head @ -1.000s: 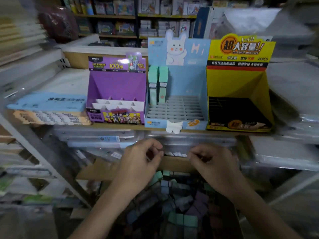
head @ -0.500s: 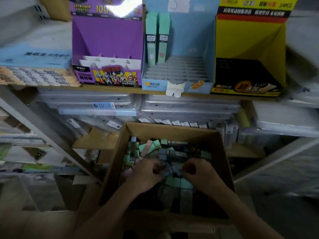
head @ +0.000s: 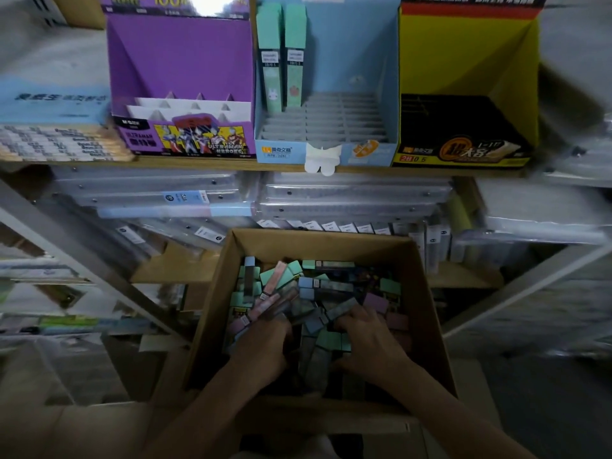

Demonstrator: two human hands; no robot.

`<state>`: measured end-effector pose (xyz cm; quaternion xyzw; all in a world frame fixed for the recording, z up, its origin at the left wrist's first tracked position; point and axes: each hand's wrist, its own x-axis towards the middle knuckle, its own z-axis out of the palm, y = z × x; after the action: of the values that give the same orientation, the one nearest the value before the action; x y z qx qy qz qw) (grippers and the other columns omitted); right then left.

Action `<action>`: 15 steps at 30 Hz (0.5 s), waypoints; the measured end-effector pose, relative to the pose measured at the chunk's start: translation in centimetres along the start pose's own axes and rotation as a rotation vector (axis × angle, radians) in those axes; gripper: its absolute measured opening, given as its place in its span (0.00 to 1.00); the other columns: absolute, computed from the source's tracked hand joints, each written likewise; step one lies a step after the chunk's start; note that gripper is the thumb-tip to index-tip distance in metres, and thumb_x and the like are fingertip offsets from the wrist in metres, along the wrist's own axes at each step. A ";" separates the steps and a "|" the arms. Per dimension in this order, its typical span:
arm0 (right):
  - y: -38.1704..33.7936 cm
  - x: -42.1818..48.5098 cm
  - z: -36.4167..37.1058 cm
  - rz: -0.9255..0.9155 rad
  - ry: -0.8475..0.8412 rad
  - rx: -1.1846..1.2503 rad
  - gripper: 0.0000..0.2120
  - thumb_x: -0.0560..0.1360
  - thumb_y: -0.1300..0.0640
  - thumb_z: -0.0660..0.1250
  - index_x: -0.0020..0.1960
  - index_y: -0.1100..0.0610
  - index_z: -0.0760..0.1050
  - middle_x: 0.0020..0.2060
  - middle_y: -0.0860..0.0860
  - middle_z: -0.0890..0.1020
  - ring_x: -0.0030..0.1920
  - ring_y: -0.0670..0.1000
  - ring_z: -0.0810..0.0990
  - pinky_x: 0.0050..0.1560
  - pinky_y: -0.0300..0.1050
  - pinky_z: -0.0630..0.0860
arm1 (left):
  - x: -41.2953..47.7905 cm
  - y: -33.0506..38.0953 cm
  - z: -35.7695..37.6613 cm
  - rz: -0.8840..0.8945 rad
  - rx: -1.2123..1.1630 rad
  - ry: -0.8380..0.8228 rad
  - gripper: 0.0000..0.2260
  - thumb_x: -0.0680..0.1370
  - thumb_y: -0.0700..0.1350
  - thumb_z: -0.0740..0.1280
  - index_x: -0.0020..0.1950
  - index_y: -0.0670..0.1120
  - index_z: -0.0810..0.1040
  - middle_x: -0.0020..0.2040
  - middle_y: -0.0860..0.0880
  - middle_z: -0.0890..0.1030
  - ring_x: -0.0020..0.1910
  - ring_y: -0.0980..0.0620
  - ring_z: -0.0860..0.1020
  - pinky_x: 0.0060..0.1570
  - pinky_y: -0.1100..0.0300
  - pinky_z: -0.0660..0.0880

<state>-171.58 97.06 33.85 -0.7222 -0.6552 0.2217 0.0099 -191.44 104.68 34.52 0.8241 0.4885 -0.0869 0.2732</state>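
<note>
Head view: a person is reaching with both hands into an open cardboard box [head: 318, 248] sitting at 6 o'clock in the frame, below a wooden shelf [head: 231, 164] of stationery. The box is brimming with loose packs [head: 337, 286] — slim pastel cartons in mint, pink, lilac and grey-blue, lying jumbled. The left hand [head: 261, 346] is curling its fingers round a handful of slim packs [head: 270, 301], which are fanning out of the fist toward 12 o'clock, a pink one uppermost. The right hand [head: 367, 342], just beside it at 3 o'clock, is lying on the pile with fingers spread, fingertips touching the cartons and gripping nothing that shows. At 12 o'clock on the shelf, a blue display stand [head: 351, 44] is holding two mint packs [head: 281, 58] upright in its back-left slots — a purple display [head: 178, 54] is standing just beside it at 9 o'clock, a yellow display [head: 463, 54] at 3 o'clock. Between shelf and box, clear plastic folders [head: 347, 197] are lying stacked flat.
</note>
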 end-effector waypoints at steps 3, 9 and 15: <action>0.0 0.3 0.3 0.022 -0.025 -0.011 0.33 0.67 0.40 0.75 0.69 0.48 0.72 0.67 0.50 0.68 0.67 0.55 0.66 0.69 0.53 0.65 | -0.1 -0.1 0.6 0.008 0.091 0.033 0.12 0.79 0.41 0.67 0.61 0.52 0.80 0.61 0.48 0.81 0.61 0.47 0.79 0.50 0.55 0.75; -0.1 0.7 0.3 0.031 -0.047 0.019 0.30 0.67 0.42 0.75 0.66 0.49 0.74 0.65 0.51 0.70 0.67 0.56 0.65 0.70 0.53 0.62 | -0.2 -0.4 -0.1 -0.019 -0.095 0.008 0.07 0.76 0.45 0.73 0.54 0.52 0.82 0.54 0.52 0.83 0.56 0.52 0.80 0.55 0.52 0.79; -0.3 0.7 -0.6 0.046 0.013 0.294 0.26 0.67 0.51 0.80 0.63 0.51 0.76 0.58 0.47 0.79 0.59 0.48 0.77 0.59 0.42 0.76 | 0.1 -1.6 -0.8 -0.014 -0.437 0.007 0.08 0.77 0.47 0.73 0.44 0.59 0.77 0.46 0.57 0.80 0.46 0.63 0.77 0.38 0.67 0.70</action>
<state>-171.65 97.91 34.26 -0.7293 -0.5987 0.3108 0.1145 -192.87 105.83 34.59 0.7423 0.5023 0.0219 0.4429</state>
